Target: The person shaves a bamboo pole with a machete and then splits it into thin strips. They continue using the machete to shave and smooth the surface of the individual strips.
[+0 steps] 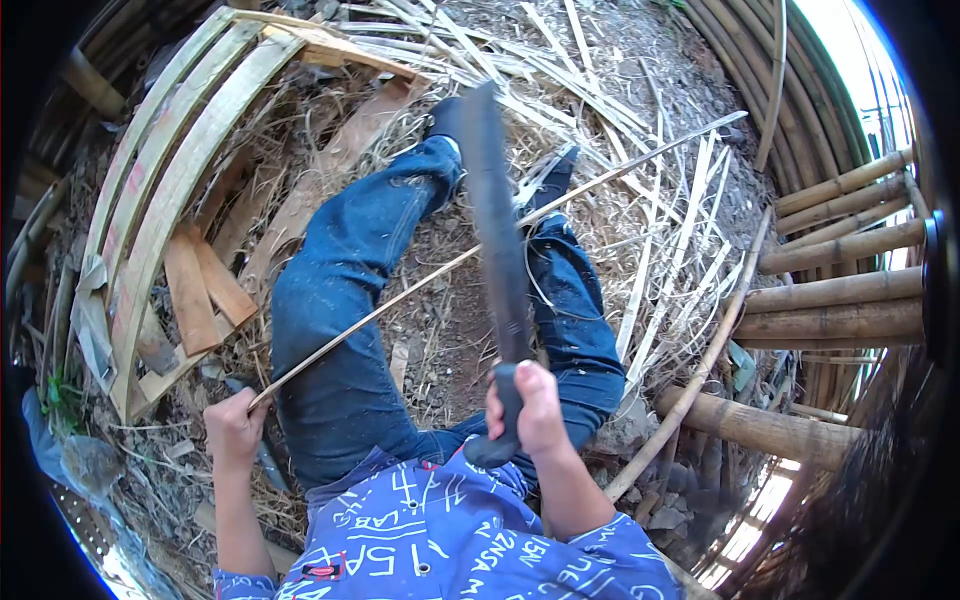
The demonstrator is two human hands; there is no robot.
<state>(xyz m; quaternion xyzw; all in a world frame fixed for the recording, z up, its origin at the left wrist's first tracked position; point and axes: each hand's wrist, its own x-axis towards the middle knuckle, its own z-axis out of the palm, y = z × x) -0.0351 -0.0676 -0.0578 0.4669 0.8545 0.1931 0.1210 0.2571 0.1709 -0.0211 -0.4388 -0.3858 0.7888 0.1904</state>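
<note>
My right hand (pixel 535 408) is wrapped round the black handle of a large knife (pixel 492 215). Its long dark blade points forward, slightly blurred, and crosses over a thin bamboo strip (pixel 400 298); whether they touch is unclear. The fingers of my left hand (pixel 236 428) are closed on the near left end of that strip. From there the strip runs over my jeans (pixel 335 290) and between my legs to the upper right, ending above split pieces on the ground.
A slatted wooden frame (pixel 185 200) lies at the left beside short boards (pixel 192 290). Split bamboo strips (pixel 655 270) and shavings cover the ground ahead and to the right. Thick bamboo poles (pixel 840 290) stick in from the right, with another pole (pixel 765 428) lower down.
</note>
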